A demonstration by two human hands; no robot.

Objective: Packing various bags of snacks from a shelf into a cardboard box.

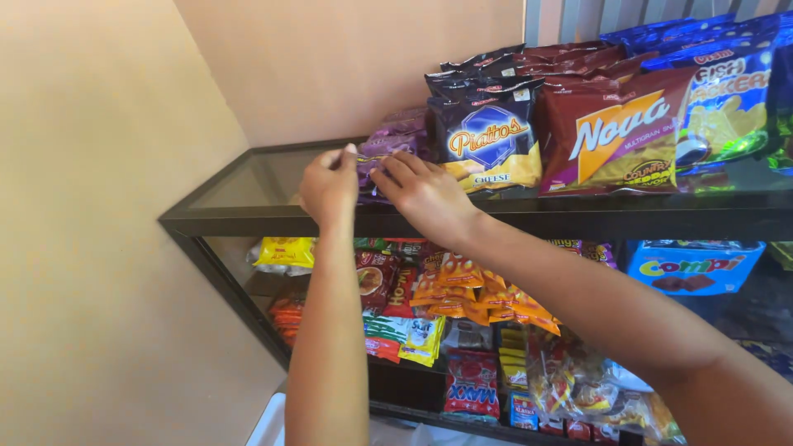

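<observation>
Both hands reach up to the top shelf [248, 186] of a dark-framed glass rack that stands against a beige wall [99, 206]. The left hand [329, 186] and the right hand [421, 194] are close together, and both touch a purple snack bag [395, 136] that lies at the left end of a row of bags. The left hand's fingers [340, 155] are pinched on the bag's left edge. The right hand lies across the front of the bag with its fingers bent on the foil; whether it grips the bag fully I cannot tell.

Just right of the purple bag stands a dark blue chip bag [487, 140], touching it, with more of the same kind stacked behind. Next to that leans a maroon bag [615, 136], and further right a blue cracker bag [727, 99]. The left part of the glass shelf is bare.

On the shelf below, seen through the frame, lie a yellow packet [283, 253], orange sachets [462, 285] and a blue box [694, 266]. Lower still hangs a red packet [471, 388] among mixed small sweets.
</observation>
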